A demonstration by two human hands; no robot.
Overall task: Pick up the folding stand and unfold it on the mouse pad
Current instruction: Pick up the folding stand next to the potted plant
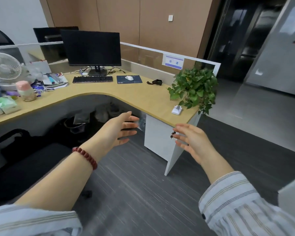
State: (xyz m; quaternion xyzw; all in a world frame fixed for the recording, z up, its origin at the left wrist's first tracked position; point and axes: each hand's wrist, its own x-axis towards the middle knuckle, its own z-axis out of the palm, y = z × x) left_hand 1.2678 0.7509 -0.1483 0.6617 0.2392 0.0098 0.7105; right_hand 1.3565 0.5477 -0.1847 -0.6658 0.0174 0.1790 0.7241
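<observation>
A small black folded object, which looks like the folding stand (155, 82), lies on the wooden desk (143, 97) to the right of the dark blue mouse pad (136, 80). A white mouse (129, 78) rests on the pad. My left hand (121, 131) is held out in front of the desk's curved edge, fingers spread, holding nothing. My right hand (192, 142) hovers below the desk's right corner, also with fingers apart and nothing in it. Both hands are well short of the stand.
A black keyboard (92, 79) and monitor (91, 48) stand left of the pad. A potted plant (194, 89) and a small white item (177, 110) occupy the desk's right end. Clutter, a fan (4, 66) and a pink-lidded cup (25, 90) fill the left. A black chair (20, 164) is below left.
</observation>
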